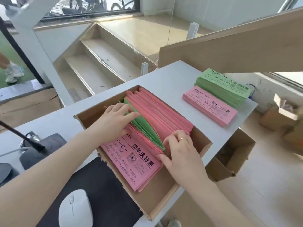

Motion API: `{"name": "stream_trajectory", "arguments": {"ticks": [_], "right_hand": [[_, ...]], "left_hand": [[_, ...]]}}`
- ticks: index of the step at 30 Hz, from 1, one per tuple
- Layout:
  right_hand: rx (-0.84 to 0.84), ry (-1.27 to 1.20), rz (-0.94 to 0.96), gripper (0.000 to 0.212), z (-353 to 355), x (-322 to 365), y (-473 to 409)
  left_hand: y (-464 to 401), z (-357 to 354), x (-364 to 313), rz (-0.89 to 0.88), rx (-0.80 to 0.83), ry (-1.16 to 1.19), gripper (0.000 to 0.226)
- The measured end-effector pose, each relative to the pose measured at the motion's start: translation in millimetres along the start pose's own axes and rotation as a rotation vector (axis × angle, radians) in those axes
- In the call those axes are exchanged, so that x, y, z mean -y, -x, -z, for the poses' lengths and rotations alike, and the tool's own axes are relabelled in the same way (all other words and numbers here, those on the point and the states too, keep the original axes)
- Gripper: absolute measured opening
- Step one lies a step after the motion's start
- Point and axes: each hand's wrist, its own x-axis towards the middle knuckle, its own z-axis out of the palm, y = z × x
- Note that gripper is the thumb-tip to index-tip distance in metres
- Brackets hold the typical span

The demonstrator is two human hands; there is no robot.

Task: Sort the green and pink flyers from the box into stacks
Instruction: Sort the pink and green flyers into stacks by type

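Currently the green flyers [144, 128] sit as a thin wedge inside the cardboard box [165, 200], sandwiched between pink flyers [157, 115] standing on edge behind them and a flatter pink bundle in front. Their long axis runs diagonally across the box, from its far-left end toward its near-right end.

Left hand [114, 118] is at the far-left end of the wedge, fingers [132, 114] nearly straight and spread, pressing into the gap against the green sheets. Right hand [178, 149] is at the near-right end, fingers curled over the flyer edges, apparently pinching the green ones together with a few pink; exact grip is hidden by the knuckles.

Both hands are on the wedge, one per end, so a straight lift out of the box looks like the next move.

Beyond the box, to its far right on the bench [164, 76], lie the sorted green stack [226, 89] and pink stack [211, 107], touching side by side. A white mouse [75, 210] sits near-left of the box.
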Motion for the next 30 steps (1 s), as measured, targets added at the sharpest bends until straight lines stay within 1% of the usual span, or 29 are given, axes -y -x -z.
{"name": "stream_trajectory", "arguments": {"ticks": [1, 3, 4, 5, 6, 8, 11, 12, 13, 14, 15, 16, 17, 18, 19, 20, 22, 24, 25, 26, 28, 29, 30], "right_hand": [[0.025, -0.005, 0.006, 0.034, 0.0, 1.7, -1.3], [0.091, -0.024, -0.006, 0.045, -0.8, 4.3, -5.2], [0.12, -0.016, -0.022, 0.051, -1.6, 5.7, -7.2], [0.147, 0.011, -0.03, 0.052, -2.8, 7.4, -9.0], [0.168, 0.042, -0.027, 0.047, -4.9, 8.9, -10.8], [0.172, 0.115, -0.01, 0.032, -9.2, 13.2, -15.9], [0.099, 0.214, 0.049, 0.006, -11.7, 21.5, -20.6], [0.059, 0.222, 0.07, 0.004, -9.8, 20.8, -20.8], [-0.014, 0.173, 0.08, 0.006, -6.9, 16.7, -19.8], [-0.093, 0.057, 0.062, 0.008, -1.7, 11.1, -17.6], [-0.162, -0.139, 0.015, 0.006, 7.5, 7.3, -15.2], [-0.229, -0.392, -0.033, 0.006, 18.6, 3.0, -13.0], [-0.297, -0.642, -0.074, 0.012, 30.2, -2.4, -11.2], [-0.331, -0.842, -0.092, 0.018, 41.1, -8.8, -10.1], [-0.344, -0.951, -0.082, 0.023, 50.1, -17.0, -9.9], [-0.352, -0.957, -0.066, 0.028, 57.4, -24.9, -10.6], [-0.39, -0.816, -0.024, 0.035, 70.7, -37.8, -12.7], [-0.502, -0.678, -0.024, 0.028, 81.1, -49.5, -13.0], [-0.574, -0.63, -0.037, 0.024, 85.3, -56.2, -13.0], [-0.654, -0.597, -0.071, 0.021, 89.7, -63.3, -13.9], [-0.844, -0.603, -0.166, 0.017, 98.1, -78.9, -17.3], [-0.941, -0.615, -0.209, 0.017, 101.9, -85.3, -20.3], [-1.013, -0.611, -0.23, 0.017, 104.9, -89.3, -23.8]], "left_hand": [[-1.0, -0.6, -1.1, 0.034, 0.003, 0.032, 0.072], [-5.2, -0.1, -1.3, 0.048, 0.011, 0.056, 0.078], [-6.9, 0.9, -1.4, 0.008, 0.006, 0.061, 0.077], [-8.1, 2.5, -2.2, -0.061, -0.008, 0.04, 0.071], [-10.3, 2.9, -2.0, -0.135, -0.026, -0.013, 0.061], [-13.1, -1.6, 3.5, -0.174, -0.078, -0.079, 0.041], [-12.7, -1.1, 6.5, -0.211, -0.118, -0.045, 0.025], [-11.5, 0.4, 9.1, -0.236, -0.143, -0.043, 0.019], [-10.7, 4.6, 12.4, -0.248, -0.157, -0.021, 0.016], [-10.4, 12.4, 14.5, -0.24, -0.154, 0.047, 0.018], [-10.7, 23.7, 14.3, -0.222, -0.152, 0.165, 0.023], [-12.7, 36.2, 11.8, -0.199, -0.163, 0.292, 0.027], [-16.1, 49.2, 7.0, -0.181, -0.169, 0.392, 0.03], [-21.1, 60.8, 1.0, -0.181, -0.186, 0.448, 0.031], [-26.9, 70.8, -6.3, -0.203, -0.213, 0.462, 0.032], [-33.5, 78.6, -14.1, -0.239, -0.246, 0.457, 0.035], [-50.6, 91.1, -29.4, -0.284, -0.284, 0.425, 0.039], [-69.6, 97.4, -47.3, -0.289, -0.308, 0.419, 0.036], [-78.3, 97.8, -57.7, -0.277, -0.365, 0.403, 0.035], [-86.8, 95.1, -69.2, -0.228, -0.466, 0.364, 0.038], [-98.7, 90.9, -98.0, -0.024, -0.648, 0.344, 0.051], [-102.0, 91.1, -114.3, 0.035, -0.664, 0.39, 0.055], [-104.8, 92.4, -130.9, 0.03, -0.612, 0.502, 0.058]]}}
